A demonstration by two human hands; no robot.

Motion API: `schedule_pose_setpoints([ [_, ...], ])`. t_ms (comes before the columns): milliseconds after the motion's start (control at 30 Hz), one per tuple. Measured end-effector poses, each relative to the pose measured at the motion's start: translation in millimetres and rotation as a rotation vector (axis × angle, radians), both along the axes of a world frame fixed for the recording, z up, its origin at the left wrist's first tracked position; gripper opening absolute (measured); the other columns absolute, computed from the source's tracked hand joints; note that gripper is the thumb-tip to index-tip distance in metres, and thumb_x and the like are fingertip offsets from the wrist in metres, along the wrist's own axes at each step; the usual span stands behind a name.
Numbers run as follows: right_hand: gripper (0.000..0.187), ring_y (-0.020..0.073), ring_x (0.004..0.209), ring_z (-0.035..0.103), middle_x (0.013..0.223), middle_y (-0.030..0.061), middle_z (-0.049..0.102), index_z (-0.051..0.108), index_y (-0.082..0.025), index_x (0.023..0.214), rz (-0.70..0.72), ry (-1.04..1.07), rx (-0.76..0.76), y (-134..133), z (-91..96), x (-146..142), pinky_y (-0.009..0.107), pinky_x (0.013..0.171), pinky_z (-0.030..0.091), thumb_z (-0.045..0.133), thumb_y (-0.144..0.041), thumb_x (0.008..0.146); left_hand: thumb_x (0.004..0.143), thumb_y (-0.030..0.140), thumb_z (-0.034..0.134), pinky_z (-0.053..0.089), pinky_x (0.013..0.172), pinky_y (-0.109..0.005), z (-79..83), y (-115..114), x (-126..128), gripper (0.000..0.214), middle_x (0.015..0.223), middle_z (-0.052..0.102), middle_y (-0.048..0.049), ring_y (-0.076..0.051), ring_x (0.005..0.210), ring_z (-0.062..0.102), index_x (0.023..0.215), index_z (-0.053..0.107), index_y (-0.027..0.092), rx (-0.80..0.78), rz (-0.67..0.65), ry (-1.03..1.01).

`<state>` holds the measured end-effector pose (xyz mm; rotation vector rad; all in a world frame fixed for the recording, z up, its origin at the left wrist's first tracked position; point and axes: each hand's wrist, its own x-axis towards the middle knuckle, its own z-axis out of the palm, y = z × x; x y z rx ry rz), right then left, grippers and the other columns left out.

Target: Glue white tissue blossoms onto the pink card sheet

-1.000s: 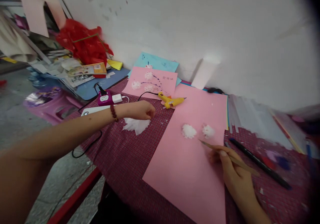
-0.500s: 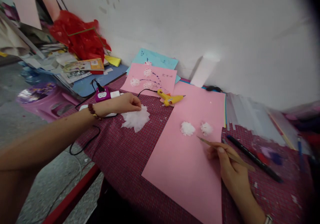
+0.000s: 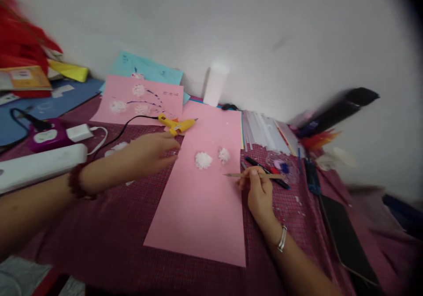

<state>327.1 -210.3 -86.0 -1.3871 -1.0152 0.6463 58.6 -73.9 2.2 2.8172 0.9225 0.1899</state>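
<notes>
My left hand point(image 3: 150, 155) reaches over the tablecloth to the left edge of a long pink sheet point(image 3: 198, 212). Its fingers are stretched out and slightly apart, with nothing visible in them. Between the fingers of my right hand point(image 3: 259, 192) is a thin wooden stick point(image 3: 238, 175), its pointed end directed left over the sheet. Just beyond that tip lie two fluffy white paper flowers, a larger one point(image 3: 202, 160) and a smaller one point(image 3: 224, 155). White tissue paper point(image 3: 116, 148) is mostly hidden behind my left forearm.
A yellow glue gun point(image 3: 176, 125) lies at the sheet's upper left. Behind it rests a pink picture point(image 3: 109, 95) with white flowers. A purple socket block point(image 3: 49, 135) and white power strip point(image 3: 42, 166) are at left. Dark pens point(image 3: 280, 182) and clear plastic strips point(image 3: 261, 131) lie at right.
My left hand has let go of the white tissue paper and moved toward the pink sheet, its fingers now extended. The view has swung right. My right hand still holds the stick, now lying flatter.
</notes>
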Motion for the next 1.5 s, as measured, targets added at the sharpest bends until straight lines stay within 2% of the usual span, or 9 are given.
schedule_pose_setpoints([
  [67, 0.030, 0.0103, 0.044, 0.041, 0.048, -0.0063, 0.044, 0.049, -0.020, 0.071, 0.070, 0.087, -0.047, -1, 0.3, 1, 0.024, 0.048, 0.035, 0.042, -0.040, 0.093, 0.084, 0.026, 0.049, 0.044, 0.080, -0.027, -4.4, 0, 41, 0.027, 0.099, 0.063, -0.0055, -0.016, 0.088, 0.059, 0.106, 0.062, 0.018, -0.110, -0.090, -0.065],
  [233, 0.033, 0.0074, 0.047, 0.035, 0.056, -0.0055, 0.042, 0.048, -0.018, 0.068, 0.513, 0.074, -0.208, -9, 0.8, -4, 0.021, 0.046, 0.028, 0.047, -0.041, 0.091, 0.078, 0.022, 0.055, 0.042, 0.091, -0.029, -21.4, 18, 129, 0.049, 0.121, 0.056, -0.0135, -0.020, 0.107, 0.054, 0.125, 0.051, 0.010, -0.203, -0.266, -0.071],
  [367, 0.031, 0.0079, 0.053, 0.036, 0.061, -0.0047, 0.041, 0.051, -0.018, 0.071, 0.645, 0.069, -0.231, -10, 5.2, -7, 0.021, 0.051, 0.031, 0.044, -0.038, 0.093, 0.074, 0.028, 0.059, 0.043, 0.087, -0.032, -40.6, 30, 160, 0.037, 0.107, 0.059, -0.0128, -0.022, 0.100, 0.055, 0.107, 0.062, 0.011, -0.151, -0.312, 0.001],
  [533, 0.032, 0.0082, 0.054, 0.037, 0.061, -0.0045, 0.041, 0.053, -0.018, 0.071, 0.694, 0.086, -0.230, -5, 11.9, -3, 0.022, 0.055, 0.034, 0.040, -0.035, 0.095, 0.076, 0.028, 0.055, 0.043, 0.076, -0.033, -49.0, 32, 169, 0.017, 0.085, 0.061, -0.0097, -0.021, 0.084, 0.055, 0.078, 0.062, 0.013, -0.016, -0.288, 0.092],
  [800, 0.031, 0.0083, 0.055, 0.041, 0.062, -0.0037, 0.044, 0.057, -0.017, 0.074, 0.693, 0.038, -0.237, -3, 14.7, -1, 0.023, 0.056, 0.035, 0.040, -0.032, 0.095, 0.071, 0.018, 0.054, 0.042, 0.070, -0.033, -45.5, 37, 173, 0.011, 0.077, 0.063, -0.0102, -0.021, 0.076, 0.056, 0.074, 0.062, 0.012, 0.063, -0.284, 0.269],
  [1033, 0.034, 0.0087, 0.055, 0.042, 0.062, -0.0034, 0.046, 0.056, -0.018, 0.072, 0.694, 0.053, -0.263, -3, 13.6, -1, 0.023, 0.056, 0.035, 0.039, -0.035, 0.096, 0.075, 0.016, 0.057, 0.039, 0.071, -0.036, -41.2, 23, 172, 0.011, 0.091, 0.060, -0.0103, -0.026, 0.089, 0.053, 0.085, 0.060, 0.014, 0.271, -0.339, 0.161],
  [1133, 0.034, 0.0083, 0.055, 0.042, 0.062, -0.0035, 0.046, 0.056, -0.017, 0.071, 0.695, 0.049, -0.270, -3, 12.9, -1, 0.023, 0.056, 0.035, 0.040, -0.034, 0.095, 0.078, 0.014, 0.056, 0.037, 0.072, -0.037, -41.2, 16, 171, 0.004, 0.090, 0.060, -0.0099, -0.025, 0.090, 0.052, 0.081, 0.059, 0.015, 0.354, -0.455, 0.155],
  [1267, 0.035, 0.0086, 0.055, 0.042, 0.061, -0.0034, 0.045, 0.057, -0.017, 0.072, 0.690, 0.035, -0.265, -3, 11.5, -2, 0.022, 0.055, 0.035, 0.039, -0.035, 0.096, 0.080, 0.009, 0.052, 0.039, 0.072, -0.035, -49.2, 19, 170, 0.008, 0.083, 0.062, -0.0085, -0.022, 0.082, 0.055, 0.079, 0.060, 0.014, 0.296, -0.566, 0.210],
  [1500, 0.034, 0.0088, 0.054, 0.039, 0.061, -0.0035, 0.042, 0.059, -0.018, 0.076, 0.681, 0.040, -0.291, -3, 8.4, -2, 0.022, 0.053, 0.033, 0.039, -0.038, 0.095, 0.069, 0.010, 0.051, 0.039, 0.063, -0.029, -54.7, 47, 178, 0.012, 0.076, 0.065, -0.0086, -0.018, 0.070, 0.056, 0.074, 0.062, 0.013, -0.012, -0.443, 0.236],
])
